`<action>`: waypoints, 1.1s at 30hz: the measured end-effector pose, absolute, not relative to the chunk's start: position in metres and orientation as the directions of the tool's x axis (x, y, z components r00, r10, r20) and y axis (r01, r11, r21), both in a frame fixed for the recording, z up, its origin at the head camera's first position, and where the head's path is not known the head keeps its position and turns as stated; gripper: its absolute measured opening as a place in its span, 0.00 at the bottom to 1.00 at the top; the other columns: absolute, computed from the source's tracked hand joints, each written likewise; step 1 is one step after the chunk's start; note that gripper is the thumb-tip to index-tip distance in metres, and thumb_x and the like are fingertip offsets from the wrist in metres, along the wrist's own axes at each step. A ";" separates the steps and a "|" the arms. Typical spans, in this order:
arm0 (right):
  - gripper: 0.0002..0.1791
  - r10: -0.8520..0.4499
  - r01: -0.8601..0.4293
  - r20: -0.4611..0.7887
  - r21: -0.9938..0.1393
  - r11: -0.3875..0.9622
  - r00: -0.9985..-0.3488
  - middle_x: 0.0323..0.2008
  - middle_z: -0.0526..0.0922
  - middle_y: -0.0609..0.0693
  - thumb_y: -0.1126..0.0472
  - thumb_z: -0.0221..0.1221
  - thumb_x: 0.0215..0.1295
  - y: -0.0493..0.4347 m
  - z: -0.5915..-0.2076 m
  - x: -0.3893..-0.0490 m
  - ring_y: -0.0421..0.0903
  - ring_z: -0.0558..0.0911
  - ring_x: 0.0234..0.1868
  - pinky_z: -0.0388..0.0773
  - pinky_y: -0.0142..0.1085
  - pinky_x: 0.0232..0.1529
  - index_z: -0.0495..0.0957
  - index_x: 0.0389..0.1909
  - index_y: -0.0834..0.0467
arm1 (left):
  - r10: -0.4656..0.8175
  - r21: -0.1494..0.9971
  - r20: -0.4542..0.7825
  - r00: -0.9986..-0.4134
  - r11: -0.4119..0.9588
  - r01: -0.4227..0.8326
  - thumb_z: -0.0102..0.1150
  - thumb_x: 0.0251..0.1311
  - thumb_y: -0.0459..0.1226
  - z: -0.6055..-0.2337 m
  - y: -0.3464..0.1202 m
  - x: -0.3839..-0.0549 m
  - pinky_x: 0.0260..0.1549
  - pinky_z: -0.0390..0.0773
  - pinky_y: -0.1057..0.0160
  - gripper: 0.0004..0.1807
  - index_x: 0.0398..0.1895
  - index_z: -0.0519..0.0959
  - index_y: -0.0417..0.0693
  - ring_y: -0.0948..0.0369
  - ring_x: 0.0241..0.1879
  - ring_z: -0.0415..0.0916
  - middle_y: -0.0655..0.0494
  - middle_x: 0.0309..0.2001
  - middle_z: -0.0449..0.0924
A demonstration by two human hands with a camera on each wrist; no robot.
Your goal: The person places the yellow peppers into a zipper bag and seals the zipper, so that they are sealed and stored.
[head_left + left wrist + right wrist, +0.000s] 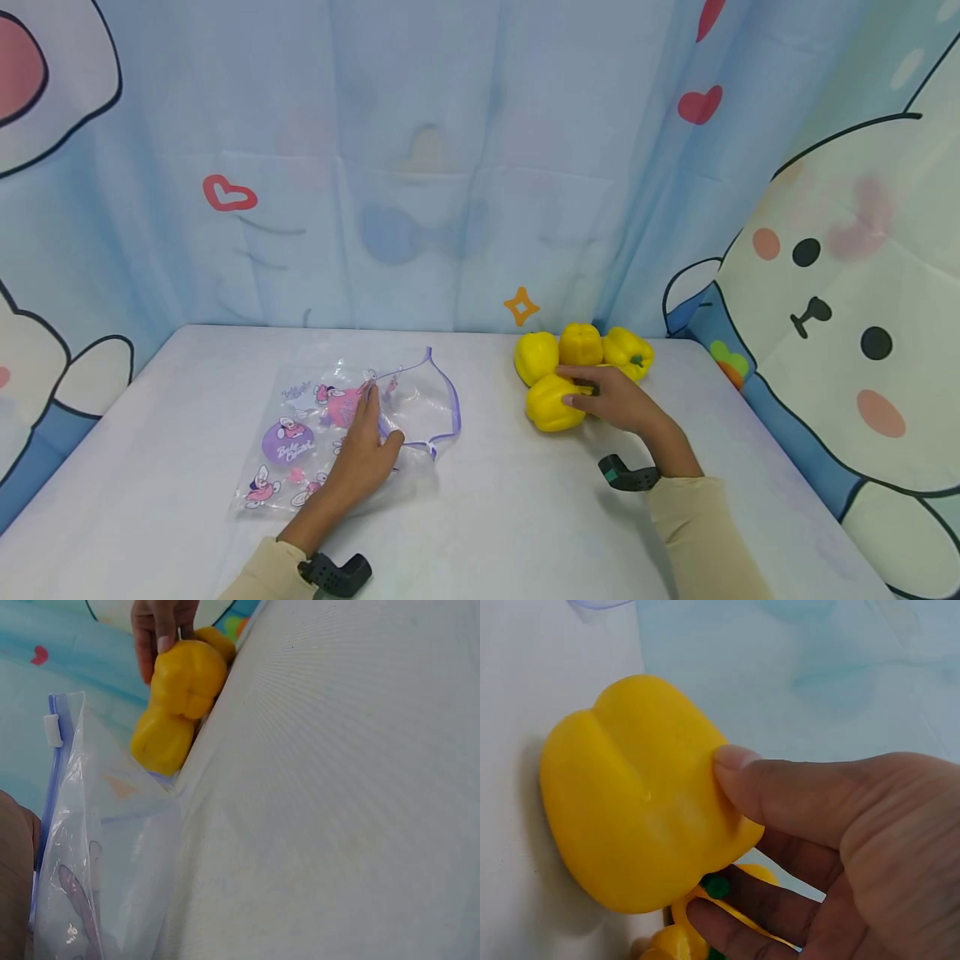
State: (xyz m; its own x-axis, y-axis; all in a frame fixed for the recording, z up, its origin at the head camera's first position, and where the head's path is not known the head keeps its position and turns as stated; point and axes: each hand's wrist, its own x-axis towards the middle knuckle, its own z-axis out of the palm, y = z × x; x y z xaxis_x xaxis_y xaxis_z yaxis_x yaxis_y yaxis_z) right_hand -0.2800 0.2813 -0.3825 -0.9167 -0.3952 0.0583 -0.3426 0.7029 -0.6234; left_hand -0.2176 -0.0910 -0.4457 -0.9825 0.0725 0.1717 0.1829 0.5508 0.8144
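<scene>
My right hand grips the nearest yellow bell pepper. In the right wrist view its thumb presses the pepper's side, while the other fingers reach behind near a green stem. Three more yellow peppers sit just behind. My left hand lies over a clear printed zip bag, thumb spread away from the fingers at its mouth. The purple-edged mouth gapes toward the peppers. In the left wrist view, a white slider shows on the zip edge; most of that hand is out of frame.
The white-covered table runs back to a light-blue cartoon curtain. A large printed bear on the cloth borders the right side. Black bands with camera mounts sit on both wrists.
</scene>
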 end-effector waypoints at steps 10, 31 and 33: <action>0.32 -0.357 -0.283 0.022 -0.655 0.701 -0.934 0.65 0.69 0.64 0.55 0.60 0.68 0.270 -0.388 -0.283 0.62 0.72 0.61 0.72 0.51 0.58 0.66 0.68 0.65 | 0.080 0.820 0.176 -0.981 0.539 0.191 0.50 0.64 0.36 -0.445 -0.091 -0.217 0.70 0.41 0.47 0.44 0.76 0.39 0.33 0.47 0.75 0.33 0.39 0.77 0.34; 0.39 -0.291 -0.125 -0.036 -0.847 0.516 -0.956 0.70 0.64 0.57 0.48 0.63 0.63 0.254 -0.408 -0.285 0.59 0.63 0.69 0.65 0.51 0.64 0.63 0.71 0.57 | 0.113 0.839 0.176 -0.978 0.503 0.209 0.50 0.65 0.36 -0.442 -0.090 -0.216 0.70 0.41 0.48 0.43 0.77 0.40 0.37 0.48 0.75 0.35 0.41 0.77 0.36; 0.41 -0.277 -0.081 -0.068 -0.867 0.492 -0.958 0.70 0.63 0.57 0.47 0.64 0.62 0.251 -0.410 -0.285 0.58 0.63 0.69 0.68 0.49 0.62 0.62 0.73 0.55 | 0.118 0.840 0.173 -0.978 0.501 0.209 0.50 0.65 0.36 -0.441 -0.089 -0.216 0.70 0.41 0.48 0.43 0.77 0.39 0.37 0.48 0.75 0.34 0.41 0.77 0.36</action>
State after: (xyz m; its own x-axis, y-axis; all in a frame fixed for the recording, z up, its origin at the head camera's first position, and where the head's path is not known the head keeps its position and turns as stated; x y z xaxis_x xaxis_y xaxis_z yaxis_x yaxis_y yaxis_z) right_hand -0.2850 0.2508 -0.4102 -0.9585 -0.2771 -0.0675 -0.0813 0.4924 -0.8666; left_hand -0.2156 -0.0892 -0.4411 -0.9778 0.1177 0.1732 0.2091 0.5010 0.8398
